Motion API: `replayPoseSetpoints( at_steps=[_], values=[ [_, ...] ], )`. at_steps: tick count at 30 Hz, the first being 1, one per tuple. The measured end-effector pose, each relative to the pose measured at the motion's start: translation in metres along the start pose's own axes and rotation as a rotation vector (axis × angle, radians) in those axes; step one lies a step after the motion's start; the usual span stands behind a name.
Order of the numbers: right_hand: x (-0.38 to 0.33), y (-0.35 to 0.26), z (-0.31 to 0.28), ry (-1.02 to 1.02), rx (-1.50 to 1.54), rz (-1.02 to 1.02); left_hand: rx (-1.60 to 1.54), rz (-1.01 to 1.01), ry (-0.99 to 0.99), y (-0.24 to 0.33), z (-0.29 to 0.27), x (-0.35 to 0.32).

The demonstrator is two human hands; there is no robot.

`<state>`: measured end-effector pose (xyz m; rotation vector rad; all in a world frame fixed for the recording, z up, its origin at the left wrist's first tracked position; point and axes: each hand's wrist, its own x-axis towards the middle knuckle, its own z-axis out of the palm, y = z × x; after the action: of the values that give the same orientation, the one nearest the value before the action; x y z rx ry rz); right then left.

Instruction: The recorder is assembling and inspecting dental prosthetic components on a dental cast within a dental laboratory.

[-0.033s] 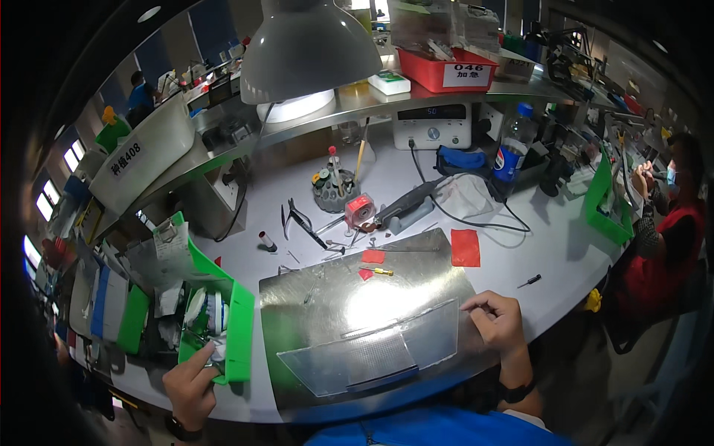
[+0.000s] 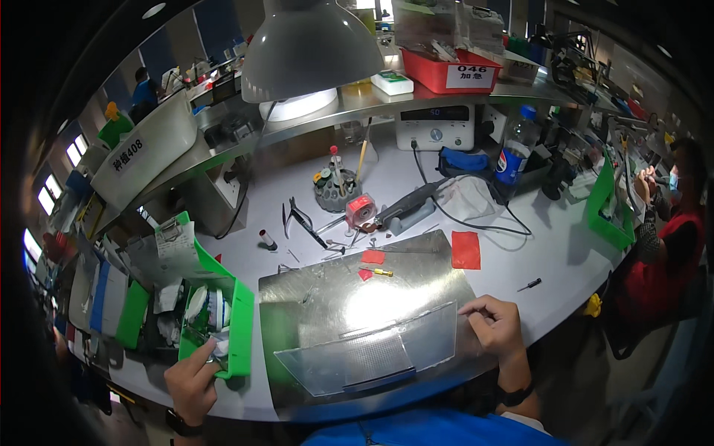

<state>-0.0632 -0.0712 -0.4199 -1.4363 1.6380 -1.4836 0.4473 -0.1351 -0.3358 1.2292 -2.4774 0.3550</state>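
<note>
My left hand (image 2: pixel 195 383) is at the near edge of a green bin (image 2: pixel 239 327). Its fingers close over the rim, the tips beside a small whitish packet, and the thumb is partly hidden. Inside the bin lies a dental model (image 2: pixel 218 308) with white and purplish parts. My right hand (image 2: pixel 497 325) rests by the right end of a clear plastic panel (image 2: pixel 435 342), index finger stretched to its corner and the other fingers loosely curled. Nothing shows in that hand. The tilted panel stands over the near part of a metal plate (image 2: pixel 297 297).
Red wax pieces (image 2: pixel 466 250) and a small brass-coloured tool (image 2: pixel 381 272) lie nearby. Behind are pliers (image 2: pixel 301 219), a bur holder (image 2: pixel 338 195), a handpiece (image 2: pixel 409 202) with its cord, and a bottle (image 2: pixel 513 152). A lamp (image 2: pixel 312 56) hangs above; a co-worker (image 2: pixel 669 215) sits right.
</note>
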Motion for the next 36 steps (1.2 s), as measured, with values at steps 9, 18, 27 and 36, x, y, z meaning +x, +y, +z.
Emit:
replayPoseSetpoints(
  at_steps=[9, 18, 27, 36],
  values=[
    [-0.002, -0.012, 0.0, -0.062, -0.081, -0.077, -0.025, -0.226, -0.056, -0.002, 0.027, -0.002],
    [-0.002, -0.007, 0.001, -0.077, -0.092, -0.042, -0.314, -0.387, 0.109, -0.02, -0.007, -0.006],
    [-0.006, 0.012, -0.012, -0.06, 0.018, 0.045, -0.221, -0.385, 0.264, -0.043, -0.011, 0.046],
    [0.002, 0.02, -0.011, -0.047, -0.015, -0.04, -0.262, -0.338, -0.175, -0.085, 0.034, 0.055]
  ],
)
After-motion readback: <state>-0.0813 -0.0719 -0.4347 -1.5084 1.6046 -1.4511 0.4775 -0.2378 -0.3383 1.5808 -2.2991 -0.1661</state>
